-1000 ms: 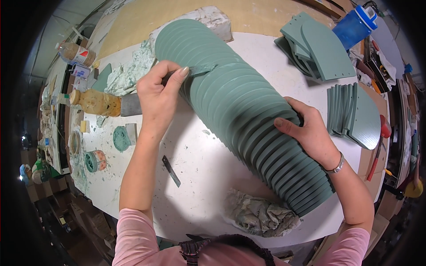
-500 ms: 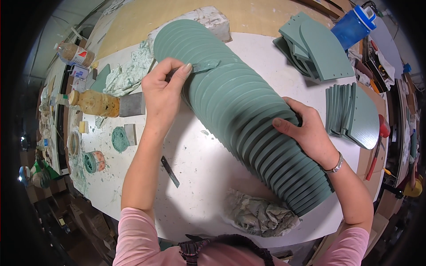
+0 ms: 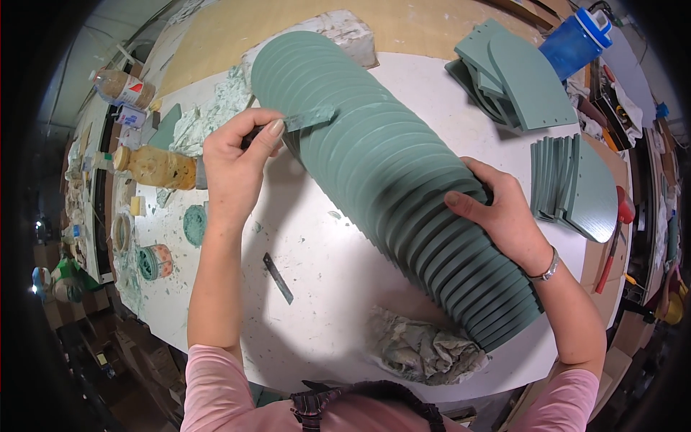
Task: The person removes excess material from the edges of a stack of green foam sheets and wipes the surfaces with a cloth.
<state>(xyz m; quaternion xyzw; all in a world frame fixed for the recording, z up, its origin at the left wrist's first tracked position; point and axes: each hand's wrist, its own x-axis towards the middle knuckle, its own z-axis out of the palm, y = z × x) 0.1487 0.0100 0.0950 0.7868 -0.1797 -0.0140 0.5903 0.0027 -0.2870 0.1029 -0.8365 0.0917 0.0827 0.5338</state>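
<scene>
A long row of green rounded panels [image 3: 374,155] lies slantwise across the white table, its near end fanned apart. My left hand [image 3: 241,151] pinches a putty knife [image 3: 309,118] smeared with green filler, its blade over the panels' left edge. Whether the blade touches them I cannot tell. On the right, my right hand [image 3: 497,209] clasps the row, thumb on top and fingers round the far side. A second dark blade [image 3: 278,279] lies on the table below my left hand. A crumpled, stained rag [image 3: 425,349] sits by the row's near end.
More green panels are stacked at far right [image 3: 511,79] and stand in a row at right [image 3: 576,187]. A blue bottle [image 3: 574,47] and a red-handled tool [image 3: 615,234] are beyond. Leftward are a jar of amber liquid [image 3: 155,167], a filler tub [image 3: 154,262] and a stained cloth [image 3: 216,111].
My left hand has drawn the putty knife leftward and slightly down, away from the middle of the panels. My right hand keeps its hold in the same place.
</scene>
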